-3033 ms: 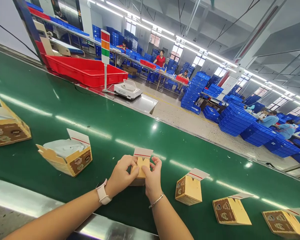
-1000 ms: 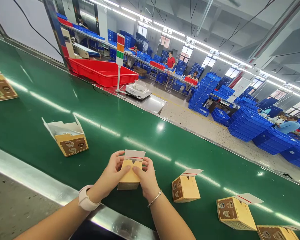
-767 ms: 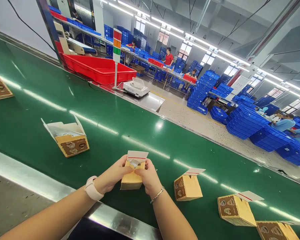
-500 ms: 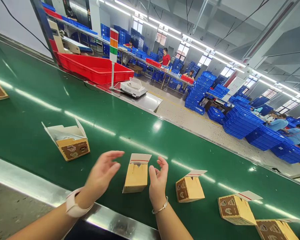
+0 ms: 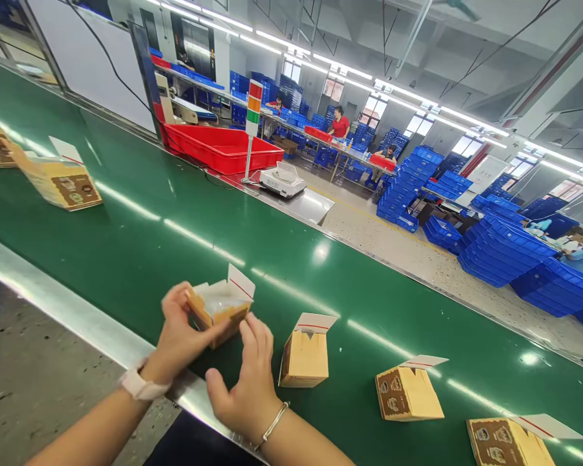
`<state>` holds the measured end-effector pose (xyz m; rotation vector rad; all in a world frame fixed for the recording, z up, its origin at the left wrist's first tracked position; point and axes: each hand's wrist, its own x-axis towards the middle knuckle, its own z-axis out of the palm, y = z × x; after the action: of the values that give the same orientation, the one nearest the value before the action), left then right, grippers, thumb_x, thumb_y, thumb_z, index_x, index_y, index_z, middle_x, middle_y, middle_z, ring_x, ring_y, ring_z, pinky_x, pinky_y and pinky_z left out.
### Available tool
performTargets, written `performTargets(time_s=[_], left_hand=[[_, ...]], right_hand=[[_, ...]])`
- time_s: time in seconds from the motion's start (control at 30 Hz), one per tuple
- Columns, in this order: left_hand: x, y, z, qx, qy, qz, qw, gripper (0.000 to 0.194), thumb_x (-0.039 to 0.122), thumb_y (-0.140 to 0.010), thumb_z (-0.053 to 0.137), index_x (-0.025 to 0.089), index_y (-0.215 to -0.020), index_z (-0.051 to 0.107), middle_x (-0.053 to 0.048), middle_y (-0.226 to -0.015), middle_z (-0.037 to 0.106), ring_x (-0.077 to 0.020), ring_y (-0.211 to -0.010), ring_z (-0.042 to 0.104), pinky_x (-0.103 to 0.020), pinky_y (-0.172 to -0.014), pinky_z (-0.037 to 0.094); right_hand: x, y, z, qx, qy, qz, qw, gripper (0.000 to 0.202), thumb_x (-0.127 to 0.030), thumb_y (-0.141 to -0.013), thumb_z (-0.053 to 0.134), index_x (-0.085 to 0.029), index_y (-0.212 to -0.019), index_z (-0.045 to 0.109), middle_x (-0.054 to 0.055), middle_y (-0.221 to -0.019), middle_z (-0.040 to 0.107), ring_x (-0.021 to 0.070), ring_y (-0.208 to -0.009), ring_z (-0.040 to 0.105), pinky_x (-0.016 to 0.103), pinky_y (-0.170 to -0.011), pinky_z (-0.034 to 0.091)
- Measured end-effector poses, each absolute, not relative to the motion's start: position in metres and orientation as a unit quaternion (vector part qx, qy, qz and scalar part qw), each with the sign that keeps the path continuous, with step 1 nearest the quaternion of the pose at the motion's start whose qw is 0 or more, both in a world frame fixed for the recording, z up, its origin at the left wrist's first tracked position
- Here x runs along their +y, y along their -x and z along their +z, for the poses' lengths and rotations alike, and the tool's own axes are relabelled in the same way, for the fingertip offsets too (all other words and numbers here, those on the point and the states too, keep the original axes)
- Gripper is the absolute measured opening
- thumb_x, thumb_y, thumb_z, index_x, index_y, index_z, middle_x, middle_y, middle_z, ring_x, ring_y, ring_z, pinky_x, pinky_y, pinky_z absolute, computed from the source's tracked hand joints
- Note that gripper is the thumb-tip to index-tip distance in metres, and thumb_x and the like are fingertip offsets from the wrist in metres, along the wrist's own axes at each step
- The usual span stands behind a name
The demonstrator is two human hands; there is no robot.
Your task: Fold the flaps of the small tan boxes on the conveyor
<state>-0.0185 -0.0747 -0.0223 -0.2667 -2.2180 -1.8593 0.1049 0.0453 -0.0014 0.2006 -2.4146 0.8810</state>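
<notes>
- Carton (image 5: 238, 315), flaps raised: gripped by the left hand (image 5: 181, 342), thumb along its front.
- Right hand (image 5: 251, 383): thumb and fingers spread just beside it; contact unclear.

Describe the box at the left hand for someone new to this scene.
Over the green belt slanting across the picture, find the left hand with its pale wrist strap. That hand holds the open box. Pale contents show inside, unlike the three boxes to its right, and no other box has a hand around it.
</notes>
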Motion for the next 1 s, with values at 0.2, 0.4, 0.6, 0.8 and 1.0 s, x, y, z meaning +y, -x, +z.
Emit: performTargets(time_s=[0.2,0.4,0.6,0.8,1.0], left_hand=[[-0.061,-0.024,-0.026,-0.715,0.247,-0.639,0.136,0.057,0.048,-0.073,0.073,0.021,-0.114,0.044,-0.014,-0.123,0.054,-0.03,-0.111,0.059,-0.045,-0.091,0.054],[-0.066,-0.01,-0.007,-0.724,0.437,-0.483,0.226,0.036,0.044,-0.089,0.058,0.022,-0.116,0.05,-0.008,-0.114,0.062,-0.0247,-0.107,0.058,-0.038,-0.087,0.047],[-0.071,-0.007,-0.004,-0.726,0.484,-0.409,0.267,0.02,0.036,-0.094,0.046,0.023,-0.106,0.056,-0.002,-0.099,0.067,-0.0234,-0.099,0.058,-0.038,-0.082,0.035],[-0.069,-0.014,-0.018,-0.76,0.465,-0.444,0.092,0.035,0.038,-0.096,0.033,0.02,-0.102,0.061,-0.008,-0.104,0.066,-0.0262,-0.107,0.057,-0.042,-0.092,0.037],[-0.052,-0.016,-0.001,-0.772,0.256,-0.581,-0.017,0.054,0.067,-0.078,0.053,0.02,-0.104,0.055,-0.006,-0.083,0.064,-0.0262,-0.089,0.061,-0.041,-0.089,0.046]], right_hand=[[0.055,-0.093,0.016,-0.931,0.028,0.323,0.167,0.074,-0.043,-0.062,0.079,-0.026,-0.13,0.054,0.009,-0.136,0.054,0.0317,-0.114,0.049,0.048,-0.094,0.04],[0.074,-0.08,0.038,-0.944,0.005,0.32,0.076,0.045,-0.056,-0.061,0.085,-0.03,-0.094,0.071,0.0,-0.107,0.067,0.0255,-0.1,0.049,0.039,-0.084,0.033],[0.078,-0.081,0.015,-0.93,-0.035,0.332,0.152,0.026,-0.053,-0.077,0.072,-0.028,-0.086,0.073,0.002,-0.083,0.064,0.0215,-0.09,0.051,0.038,-0.084,0.036],[0.067,-0.103,-0.004,-0.829,0.021,0.365,0.423,0.044,-0.034,-0.085,0.058,-0.02,-0.127,0.053,0.013,-0.117,0.052,0.0246,-0.109,0.053,0.042,-0.091,0.049],[0.061,-0.112,-0.004,-0.786,0.159,0.457,0.385,0.039,-0.032,-0.09,0.049,-0.018,-0.126,0.046,0.015,-0.126,0.046,0.023,-0.116,0.053,0.041,-0.096,0.05]])
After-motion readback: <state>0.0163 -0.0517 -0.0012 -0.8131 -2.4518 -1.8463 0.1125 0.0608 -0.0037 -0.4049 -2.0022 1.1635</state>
